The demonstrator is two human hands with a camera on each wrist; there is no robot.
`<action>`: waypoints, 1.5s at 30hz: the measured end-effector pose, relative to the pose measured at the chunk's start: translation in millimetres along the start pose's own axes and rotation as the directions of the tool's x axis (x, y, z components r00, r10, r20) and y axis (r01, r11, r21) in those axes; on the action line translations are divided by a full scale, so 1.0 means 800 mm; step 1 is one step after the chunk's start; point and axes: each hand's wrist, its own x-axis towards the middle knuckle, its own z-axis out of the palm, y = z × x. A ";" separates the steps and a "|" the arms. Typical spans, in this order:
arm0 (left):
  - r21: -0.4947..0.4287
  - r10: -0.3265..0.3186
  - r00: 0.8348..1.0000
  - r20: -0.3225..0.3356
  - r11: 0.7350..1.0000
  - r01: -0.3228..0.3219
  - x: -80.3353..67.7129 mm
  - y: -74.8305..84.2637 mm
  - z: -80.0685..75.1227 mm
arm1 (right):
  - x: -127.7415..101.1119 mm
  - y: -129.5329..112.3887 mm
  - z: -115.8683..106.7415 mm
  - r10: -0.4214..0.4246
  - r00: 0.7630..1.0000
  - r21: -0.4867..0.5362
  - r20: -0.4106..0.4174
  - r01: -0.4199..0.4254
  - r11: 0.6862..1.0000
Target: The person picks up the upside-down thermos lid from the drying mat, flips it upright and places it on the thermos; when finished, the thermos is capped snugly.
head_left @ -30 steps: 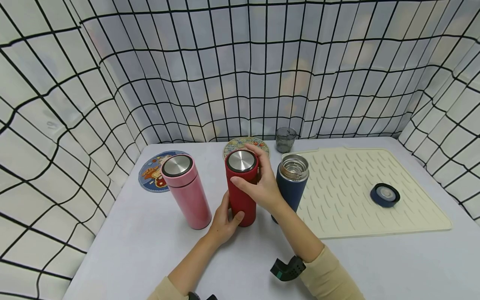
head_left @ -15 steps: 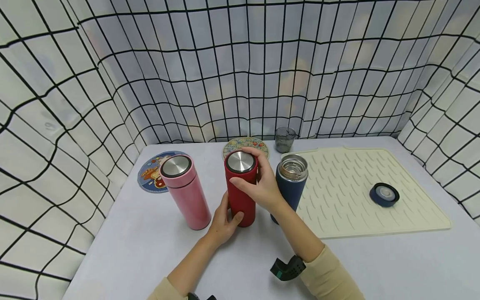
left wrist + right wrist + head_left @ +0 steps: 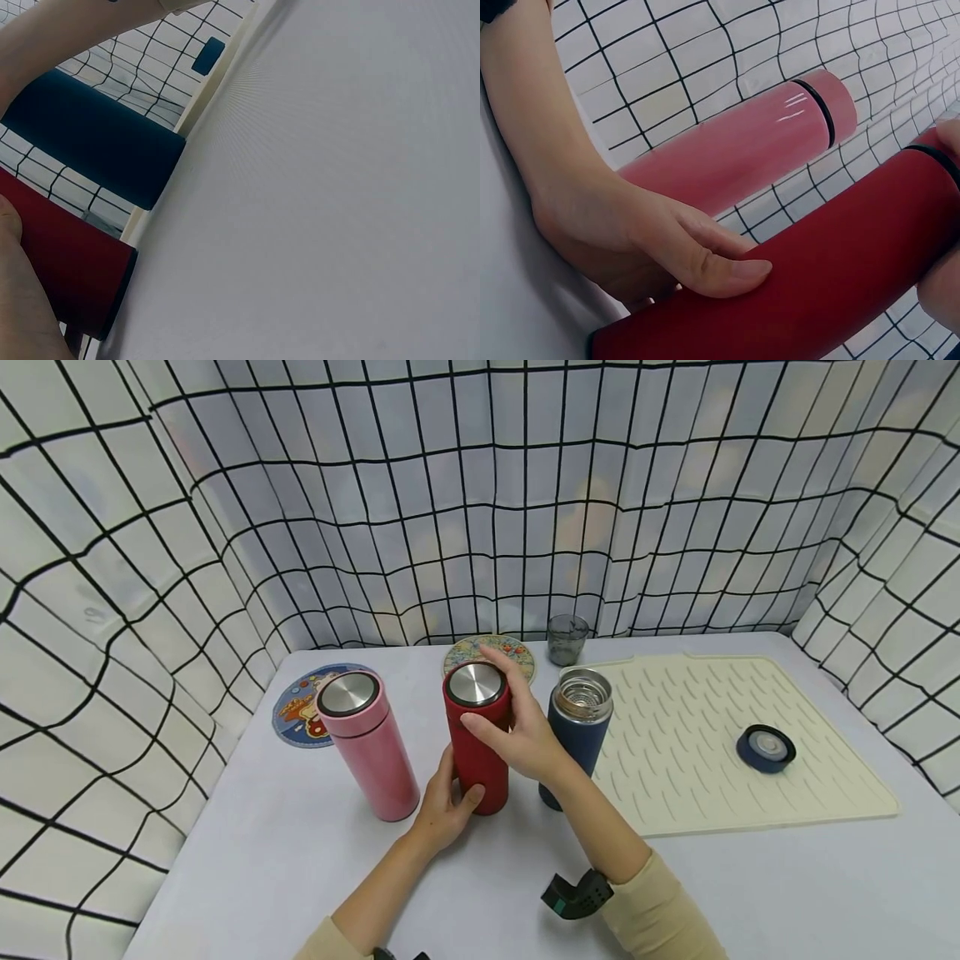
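Both hands gripped the red flask [image 3: 477, 739]
Left hand [image 3: 442, 806] held its base, right hand [image 3: 521, 731] clasped its lid; a hard twist could knock the open blue flask [image 3: 573, 735] just beside it

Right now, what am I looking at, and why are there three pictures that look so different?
They show one moment from three cameras. The big picture comes from a camera on a person's head, looking down at a table. The other two come from small cameras strapped to each wrist, so everything looks close and tilted.

On the table stand three bottles: pink, red and blue. The blue one has no cap; its cap lies on a cream mat. Behind are two picture coasters and a small grey cup.

The left hand grips the red bottle near its bottom. The right hand holds its top, round the lid.
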 end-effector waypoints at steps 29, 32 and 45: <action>-0.015 0.008 1.000 0.000 1.000 -0.008 0.000 0.003 -0.001 | 0.000 -0.038 0.020 0.030 0.988 -0.235 -0.152 -0.066 0.970; -0.012 0.018 1.000 0.002 1.000 -0.018 0.001 0.003 -0.001 | -0.001 -0.037 0.017 0.004 0.992 -0.232 -0.128 -0.034 0.972; -0.024 -0.024 1.000 -0.004 0.999 0.024 0.001 0.004 0.000 | 0.002 0.003 -0.011 0.030 0.996 -0.121 0.082 -0.020 0.993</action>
